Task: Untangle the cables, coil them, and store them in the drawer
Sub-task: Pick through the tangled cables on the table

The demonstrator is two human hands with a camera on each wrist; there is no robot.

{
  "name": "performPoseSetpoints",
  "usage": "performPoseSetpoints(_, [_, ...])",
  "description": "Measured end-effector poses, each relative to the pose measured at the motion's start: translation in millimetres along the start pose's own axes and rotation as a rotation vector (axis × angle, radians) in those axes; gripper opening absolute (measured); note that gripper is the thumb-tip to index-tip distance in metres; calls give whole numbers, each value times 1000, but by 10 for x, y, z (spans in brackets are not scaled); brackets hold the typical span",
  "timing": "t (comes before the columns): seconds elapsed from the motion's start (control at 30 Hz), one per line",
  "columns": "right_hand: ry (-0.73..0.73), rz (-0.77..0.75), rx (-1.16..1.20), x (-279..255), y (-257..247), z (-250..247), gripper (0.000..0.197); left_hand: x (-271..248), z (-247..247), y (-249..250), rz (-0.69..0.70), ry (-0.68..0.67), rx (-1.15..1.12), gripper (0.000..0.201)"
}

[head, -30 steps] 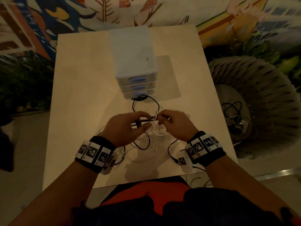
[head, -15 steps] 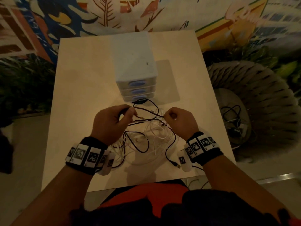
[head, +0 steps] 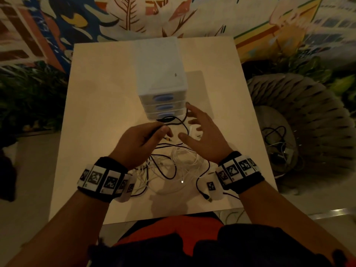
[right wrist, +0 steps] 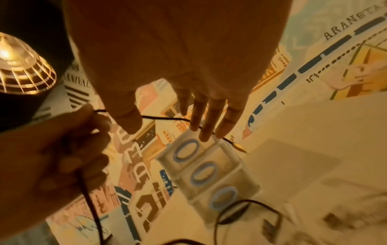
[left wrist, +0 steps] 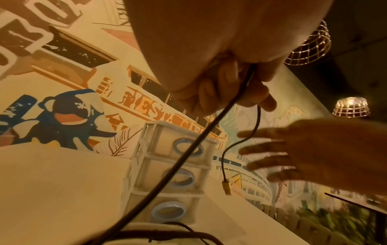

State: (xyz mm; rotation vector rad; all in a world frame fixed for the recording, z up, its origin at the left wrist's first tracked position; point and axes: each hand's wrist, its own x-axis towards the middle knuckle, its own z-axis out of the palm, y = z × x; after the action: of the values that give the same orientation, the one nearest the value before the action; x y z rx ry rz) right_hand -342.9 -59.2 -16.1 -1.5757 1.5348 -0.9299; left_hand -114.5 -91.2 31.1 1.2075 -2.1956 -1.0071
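Observation:
A tangle of black and white cables (head: 173, 162) lies on the pale table (head: 100, 105) in front of a small white drawer unit (head: 161, 87) with three shut drawers and blue handles. My left hand (head: 146, 137) grips a black cable (left wrist: 211, 126) whose short end dangles with a gold-coloured plug (left wrist: 226, 187). My right hand (head: 200, 130) hovers with fingers spread just right of that cable and holds nothing; in the right wrist view its fingers (right wrist: 209, 119) reach over the black cable (right wrist: 163, 118). A black loop (head: 167, 118) lies at the unit's foot.
A woven grey chair (head: 308, 120) stands right of the table with more cables (head: 277, 135) on its seat. A painted wall (head: 134, 18) runs behind the table. A black plug end (head: 207, 196) lies near the front edge by my right wrist.
My right hand let go of the cable, opened and moved forward toward the drawer unit. My left hand kept its grip and shifted right toward the middle.

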Motion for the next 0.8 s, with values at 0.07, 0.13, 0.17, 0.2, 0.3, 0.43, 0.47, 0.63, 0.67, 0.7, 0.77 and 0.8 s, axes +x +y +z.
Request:
performPoseSetpoints(0.07, [-5,-102,-30,40,-101,-4,53,30,40,13,10,-88,97,32])
performPoseSetpoints(0.13, [38,-221,-279,60,-110,-18,24,44,97,-2,-13,-175,162,31])
performPoseSetpoints(0.17, [64,-248,-414,66,-84,-40,24,52,124,-14,-36,-199,180,31])
performPoseSetpoints(0.2, [86,-251,-510,69,-39,-72,27,53,144,-38,-62,-200,199,31])
performPoseSetpoints(0.3, [163,-196,-567,74,65,-295,34,23,150,-241,-142,-147,264,29])
performPoseSetpoints(0.43, [302,-96,-610,-26,285,-638,36,-115,86,-595,-274,-143,369,29])
performPoseSetpoints(0.47, [297,-71,-631,-65,347,-678,35,-148,69,-647,-299,-139,372,29])
performPoseSetpoints(0.63, [-19,27,-593,-216,483,-601,31,-177,32,-659,-301,-1,299,31])
performPoseSetpoints(0.67, [-97,60,-526,-246,440,-546,21,-167,36,-629,-274,20,305,31])
performPoseSetpoints(0.7, [-188,82,-448,-273,365,-487,19,-152,39,-596,-239,32,330,30])
performPoseSetpoints(0.77, [-338,99,-281,-310,156,-346,33,-125,58,-544,-166,41,400,29])
performPoseSetpoints(0.8, [-375,94,-242,-307,45,-271,33,-113,72,-529,-136,44,418,27])
